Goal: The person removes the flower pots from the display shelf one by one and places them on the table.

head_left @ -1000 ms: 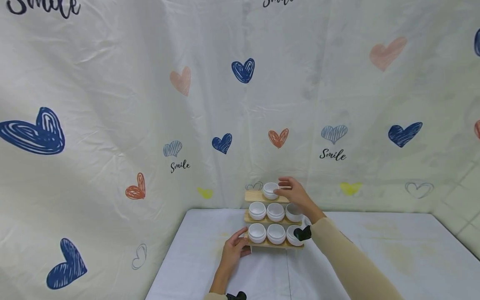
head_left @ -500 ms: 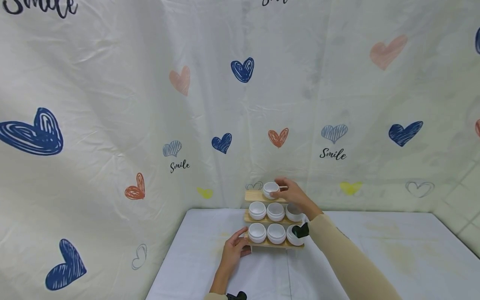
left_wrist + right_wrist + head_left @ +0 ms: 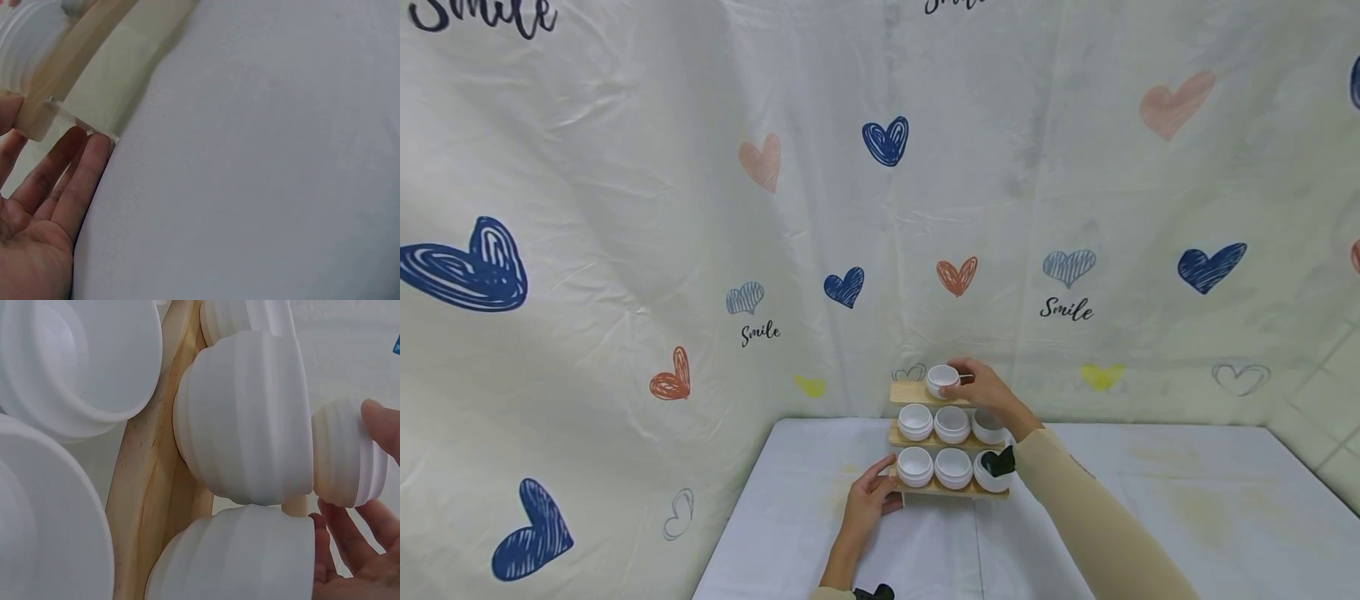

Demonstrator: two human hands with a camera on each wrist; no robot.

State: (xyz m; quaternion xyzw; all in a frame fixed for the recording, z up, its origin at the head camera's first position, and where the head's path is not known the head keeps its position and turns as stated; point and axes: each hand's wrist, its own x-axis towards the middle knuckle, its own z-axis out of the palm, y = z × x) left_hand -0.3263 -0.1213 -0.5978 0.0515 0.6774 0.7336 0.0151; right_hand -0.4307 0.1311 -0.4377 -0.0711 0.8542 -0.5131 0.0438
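Observation:
A three-step wooden display stand carries small white ribbed bowls. On its top step sits a single bowl, right of that step's left end. My right hand pinches this bowl from the right, and in the right wrist view the thumb lies on one side of the bowl and fingers on the other. At the stand's lower left end, my left hand holds the bottom board. In the left wrist view the thumb presses the wooden board, with fingertips at the clear leg.
Three bowls stand on the middle step, among them a bowl at its centre. The bottom step bears three more, with a bowl in the middle. A white cloth covers the table. Behind hangs a heart-printed curtain.
My right hand has shifted slightly left and its fingers have closed in round the top bowl, which stays in about the same place. The left hand has not moved.

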